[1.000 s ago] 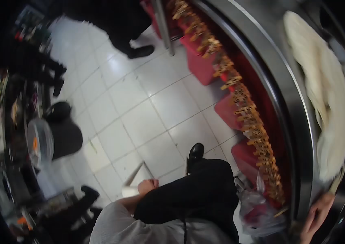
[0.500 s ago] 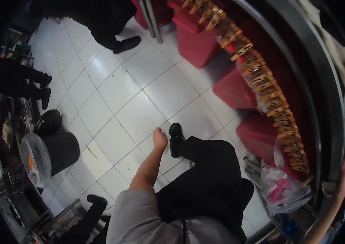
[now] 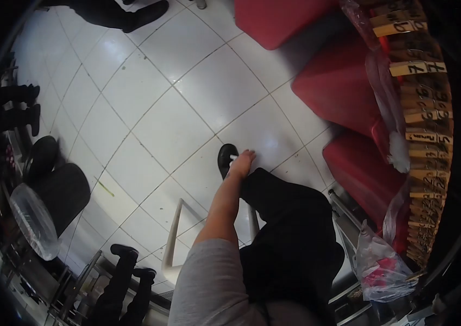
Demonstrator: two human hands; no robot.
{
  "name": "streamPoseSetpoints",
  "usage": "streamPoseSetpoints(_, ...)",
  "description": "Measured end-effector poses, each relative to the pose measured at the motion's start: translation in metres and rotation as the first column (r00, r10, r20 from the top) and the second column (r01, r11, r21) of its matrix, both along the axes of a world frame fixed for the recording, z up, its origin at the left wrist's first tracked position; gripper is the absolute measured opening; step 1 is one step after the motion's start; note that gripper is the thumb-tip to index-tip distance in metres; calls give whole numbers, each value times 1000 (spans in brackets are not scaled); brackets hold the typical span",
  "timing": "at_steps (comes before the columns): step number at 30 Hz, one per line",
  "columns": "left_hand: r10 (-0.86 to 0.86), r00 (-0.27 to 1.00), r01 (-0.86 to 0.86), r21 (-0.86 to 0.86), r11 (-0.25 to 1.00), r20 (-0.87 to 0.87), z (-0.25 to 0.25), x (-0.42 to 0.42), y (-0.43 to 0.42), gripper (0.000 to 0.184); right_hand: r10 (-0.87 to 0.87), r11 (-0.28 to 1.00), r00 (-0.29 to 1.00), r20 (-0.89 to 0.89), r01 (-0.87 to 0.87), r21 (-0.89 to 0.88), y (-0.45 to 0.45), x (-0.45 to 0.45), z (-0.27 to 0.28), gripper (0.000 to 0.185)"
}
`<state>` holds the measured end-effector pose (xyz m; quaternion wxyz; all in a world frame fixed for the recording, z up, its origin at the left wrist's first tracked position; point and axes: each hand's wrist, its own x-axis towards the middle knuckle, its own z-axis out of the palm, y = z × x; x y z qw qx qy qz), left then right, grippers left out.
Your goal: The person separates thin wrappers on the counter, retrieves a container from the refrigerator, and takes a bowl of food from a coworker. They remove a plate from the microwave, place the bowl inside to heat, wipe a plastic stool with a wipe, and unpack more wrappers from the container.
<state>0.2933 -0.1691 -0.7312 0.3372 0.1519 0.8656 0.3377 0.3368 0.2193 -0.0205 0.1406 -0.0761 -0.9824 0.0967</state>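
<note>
My left hand (image 3: 242, 162) hangs low over the tiled floor, in front of my knee and close above my black shoe (image 3: 226, 157). Its fingers look curled around a small white object (image 3: 233, 158), too small to name. My right hand is out of view. On the right side runs a dense row of wooden clothespins (image 3: 428, 138) with handwritten numbers. A clear plastic bag (image 3: 385, 271) with something pink inside hangs at the lower end of that row.
Red plastic bins (image 3: 344, 81) stand under the clothespin row. To the left is a black bin (image 3: 70, 190) with a clear liner. A pale metal frame (image 3: 173, 239) rises beside my leg. Other people's legs (image 3: 116, 282) show at lower left, far left and top.
My view has shifted toward the clothespins, which look nearer. My left hand has swung rightward, close to my knee. My right hand, earlier at the counter edge, has left the view.
</note>
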Motion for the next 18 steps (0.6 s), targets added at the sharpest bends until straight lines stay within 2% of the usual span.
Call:
streamPoseSetpoints(2,-240,959,264,-163,951,152,-15,18,0,33,-19,1000,1000,-4,19,15,3,1,-2,6)
streamPoseSetpoints(4,-265,908,327,-156,932,324,9,27,-27,37,-36,999,999,4,36,24,5,0,-2,6)
streamPoseSetpoints(5,-178,977,188,-79,979,121,-19,62,-50,40,-44,999,999,12,44,31,5,-1,-2,7)
streamPoseSetpoints(6,-163,986,167,-84,982,46,-14,76,-68,43,-54,998,998,10,53,36,5,-1,-2,8)
streamPoseSetpoints(7,-54,988,71,-115,991,143,3,83,-85,44,-65,997,998,12,65,38,5,0,-2,8)
streamPoseSetpoints(8,-20,954,151,-421,894,300,-34,119,-119,44,-68,997,998,6,68,38,6,3,-3,9)
streamPoseSetpoints(9,131,926,146,-653,743,355,-35,147,-157,44,-69,997,998,-2,69,39,7,4,-4,10)
streamPoseSetpoints(10,308,888,17,-695,719,341,-34,164,-197,37,-67,997,998,-11,67,38,8,5,-4,11)
streamPoseSetpoints(12,321,882,127,-829,544,346,14,155,-213,33,-80,996,997,-2,80,38,9,6,-5,12)
streamPoseSetpoints(14,295,910,29,-754,656,291,7,129,-211,30,-91,995,996,5,91,37,11,5,-5,14)
streamPoseSetpoints(15,319,946,-205,-656,726,57,1,111,-194,27,-92,995,996,5,92,40,11,6,-6,15)
streamPoseSetpoints(16,327,941,-319,-533,784,-82,6,80,-167,27,-97,994,995,5,97,45,12,6,-4,16)
streamPoseSetpoints(17,355,916,-401,-365,840,-189,11,48,-137,26,-95,994,996,2,94,48,12,5,-4,17)
streamPoseSetpoints(18,332,887,-416,-244,876,-321,-7,28,-113,26,-96,994,995,4,96,53,13,4,-4,18)
